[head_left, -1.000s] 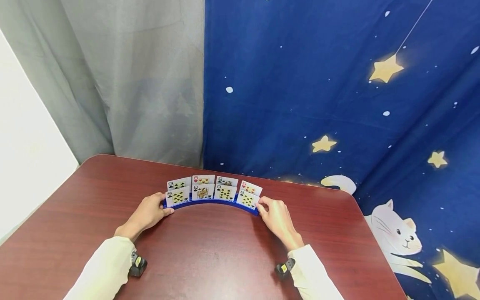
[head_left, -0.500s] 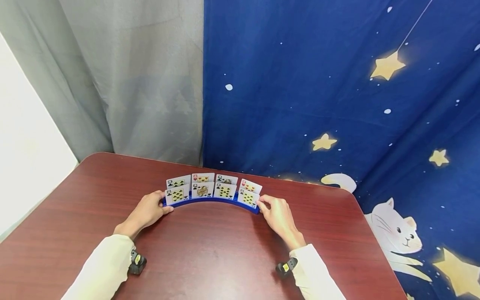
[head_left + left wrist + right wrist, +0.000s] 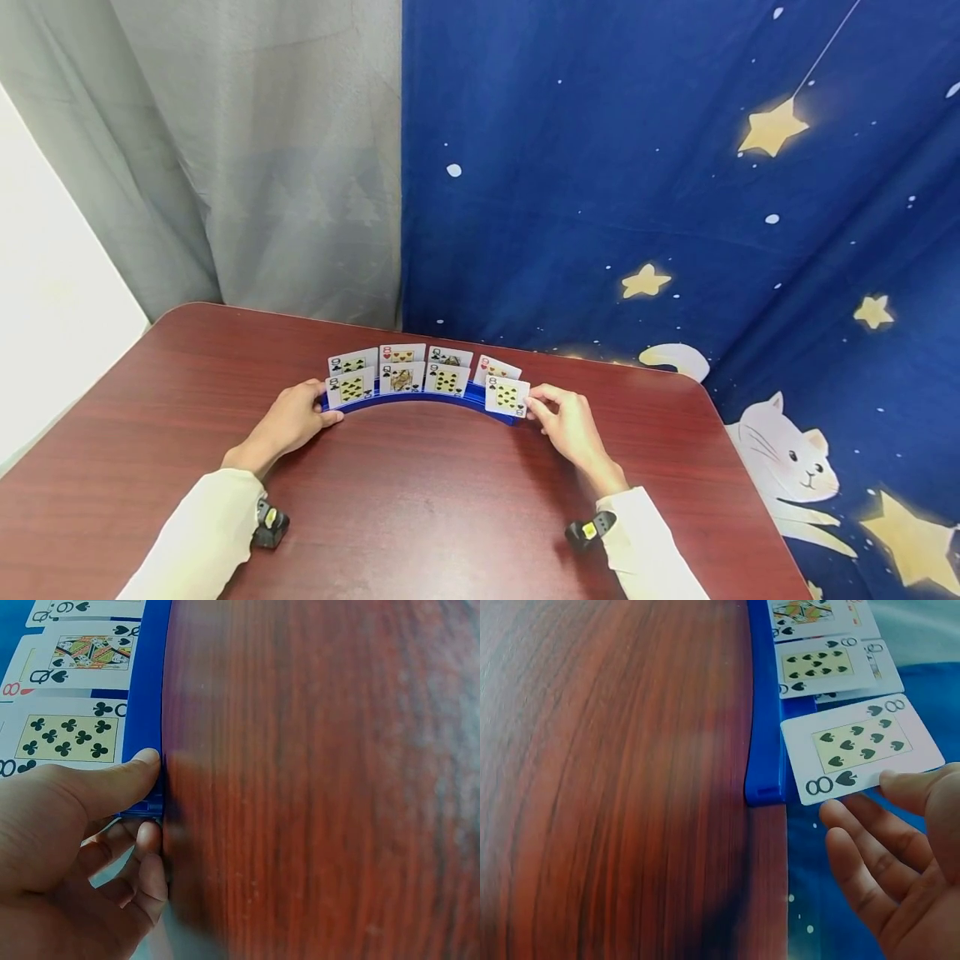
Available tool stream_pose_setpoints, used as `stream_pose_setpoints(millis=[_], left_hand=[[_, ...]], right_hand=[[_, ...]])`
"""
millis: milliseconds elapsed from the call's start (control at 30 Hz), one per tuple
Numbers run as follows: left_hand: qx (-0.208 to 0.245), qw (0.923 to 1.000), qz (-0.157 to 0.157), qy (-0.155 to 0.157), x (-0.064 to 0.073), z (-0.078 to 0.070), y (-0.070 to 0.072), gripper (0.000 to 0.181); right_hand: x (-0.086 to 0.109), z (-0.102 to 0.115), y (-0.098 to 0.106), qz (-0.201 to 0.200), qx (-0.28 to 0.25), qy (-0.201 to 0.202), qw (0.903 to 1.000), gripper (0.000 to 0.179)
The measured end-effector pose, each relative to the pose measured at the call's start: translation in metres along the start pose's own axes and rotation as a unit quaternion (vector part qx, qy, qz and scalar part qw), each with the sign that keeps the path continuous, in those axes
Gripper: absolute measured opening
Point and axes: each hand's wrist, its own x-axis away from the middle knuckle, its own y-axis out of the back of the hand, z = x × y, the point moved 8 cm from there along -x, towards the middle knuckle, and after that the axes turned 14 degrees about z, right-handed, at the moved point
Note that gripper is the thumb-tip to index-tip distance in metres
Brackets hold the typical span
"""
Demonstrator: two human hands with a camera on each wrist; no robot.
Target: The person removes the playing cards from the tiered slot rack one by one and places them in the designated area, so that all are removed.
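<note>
While the right hand (image 3: 567, 423) pinched the eight of spades (image 3: 861, 746) by its edge between thumb and fingers, the left hand (image 3: 295, 419) gripped the opposite end of the blue card holder (image 3: 766, 761) on the worktop (image 3: 420, 500). Card slanted at the holder's right end; seating unclear. Step, judged: handling this card; next move called for steady pinch, holder braced.

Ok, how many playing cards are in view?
8: four back-row cards and three front-row cards in the blue holder, plus the eight of spades pinched by the right hand. More could hide behind them.
</note>
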Motion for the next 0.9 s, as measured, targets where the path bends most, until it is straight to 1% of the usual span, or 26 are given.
stream_pose_setpoints(millis=[100,200,333,500,633,733,900], left_hand=[[0.001,1.0000,0.002,0.002,0.000,0.000,0.000,0.035],[0.002,1.0000,0.003,0.001,0.000,0.000,0.000,0.034],[0.005,1.0000,0.004,-0.002,-0.001,-0.001,0.000,0.034],[0.006,0.9999,0.007,0.005,-0.002,-0.001,0.000,0.033],[0.009,0.9999,0.009,0.004,-0.004,-0.002,-0.001,0.033],[0.005,0.9999,0.008,0.005,-0.004,-0.001,-0.001,0.033],[0.001,0.9999,0.006,0.010,-0.001,0.001,-0.001,0.033]], right_hand=[[0.001,-0.007,0.002,0.011,-0.024,-0.018,0.9995,0.004],[0.002,-0.013,0.005,0.015,-0.036,-0.033,0.9987,0.004],[0.005,-0.021,0.010,0.018,-0.041,-0.045,0.9980,0.004],[0.007,-0.035,0.018,0.020,-0.047,-0.057,0.9971,0.004],[0.007,-0.047,0.025,0.015,-0.061,-0.064,0.9959,0.003],[0.007,-0.056,0.029,0.013,-0.084,-0.080,0.9932,0.005],[0.007,-0.073,0.032,0.010,-0.127,-0.116,0.9851,0.010]])
